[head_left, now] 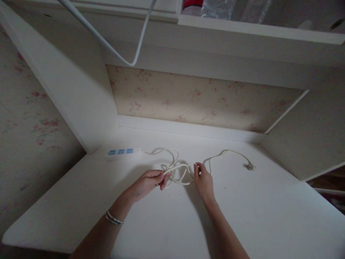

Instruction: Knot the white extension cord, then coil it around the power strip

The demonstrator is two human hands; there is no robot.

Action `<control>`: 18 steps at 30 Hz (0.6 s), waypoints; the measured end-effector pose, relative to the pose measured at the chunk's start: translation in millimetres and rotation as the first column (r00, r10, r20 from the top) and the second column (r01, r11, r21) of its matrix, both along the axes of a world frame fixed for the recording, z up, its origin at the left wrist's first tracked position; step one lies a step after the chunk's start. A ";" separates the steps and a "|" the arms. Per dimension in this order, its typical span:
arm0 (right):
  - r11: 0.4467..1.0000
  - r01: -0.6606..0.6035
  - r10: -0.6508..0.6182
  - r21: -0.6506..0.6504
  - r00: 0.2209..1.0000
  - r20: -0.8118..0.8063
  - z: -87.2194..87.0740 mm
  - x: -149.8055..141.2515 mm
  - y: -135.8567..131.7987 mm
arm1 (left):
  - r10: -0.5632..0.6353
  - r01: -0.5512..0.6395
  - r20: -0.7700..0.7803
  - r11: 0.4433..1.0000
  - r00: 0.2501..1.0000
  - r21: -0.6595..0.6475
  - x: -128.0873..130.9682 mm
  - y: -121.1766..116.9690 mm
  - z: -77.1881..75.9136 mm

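Note:
A white power strip [123, 152] with blue sockets lies on the white desk [256, 216] at the back left. Its white cord [178, 172] runs right in loose loops and ends at a plug [249, 166]. My left hand [147, 183] pinches the left side of the loops, fingers closed on the cord. My right hand [202, 181] grips the right side of the same loops, fingers closed round the cord. A silver bracelet [113, 218] sits on my left wrist.
White side panels and a floral-papered back wall [199, 97] box in the desk. A shelf [256, 30] overhangs above, with a white cable [118, 54] hanging from it. The desk's front edge drops off at the lower left.

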State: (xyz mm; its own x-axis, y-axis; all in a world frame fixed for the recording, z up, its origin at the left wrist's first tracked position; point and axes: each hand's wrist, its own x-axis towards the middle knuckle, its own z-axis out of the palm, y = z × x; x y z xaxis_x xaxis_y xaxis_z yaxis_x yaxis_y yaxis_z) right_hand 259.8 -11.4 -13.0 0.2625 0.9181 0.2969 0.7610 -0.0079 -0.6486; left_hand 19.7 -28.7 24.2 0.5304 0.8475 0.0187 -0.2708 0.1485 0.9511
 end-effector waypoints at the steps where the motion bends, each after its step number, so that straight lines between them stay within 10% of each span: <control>1: 1.000 0.004 -0.004 0.007 1.000 0.001 0.7 1.5 0.4 | 0.017 -0.017 0.042 1.000 0.999 -0.003 -0.4 1.2 -1.8; 9: 0.993 -0.013 0.011 -0.120 1.000 -0.014 -3.1 13.6 3.0 | -0.047 0.036 0.121 0.995 0.991 0.095 -13.2 3.9 -12.2; 14: 1.000 -0.007 0.003 -0.022 0.989 -0.149 -4.1 15.1 4.4 | -0.311 0.321 -0.087 0.937 0.946 0.136 -20.9 0.9 -14.4; 18: 0.997 -0.061 0.069 0.047 0.976 -0.206 -2.1 3.3 0.2 | -0.324 0.323 0.013 0.946 0.946 0.032 -12.8 -4.2 -15.6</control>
State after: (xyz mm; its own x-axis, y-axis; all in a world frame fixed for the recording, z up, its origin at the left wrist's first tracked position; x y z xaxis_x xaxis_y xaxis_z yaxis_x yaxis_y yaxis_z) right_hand 263.1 -11.2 -15.1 0.2623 0.9237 0.2791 0.6082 0.0663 -0.7910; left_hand 6.9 -32.9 8.5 0.7753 0.6295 0.0523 -0.2294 0.2035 0.9518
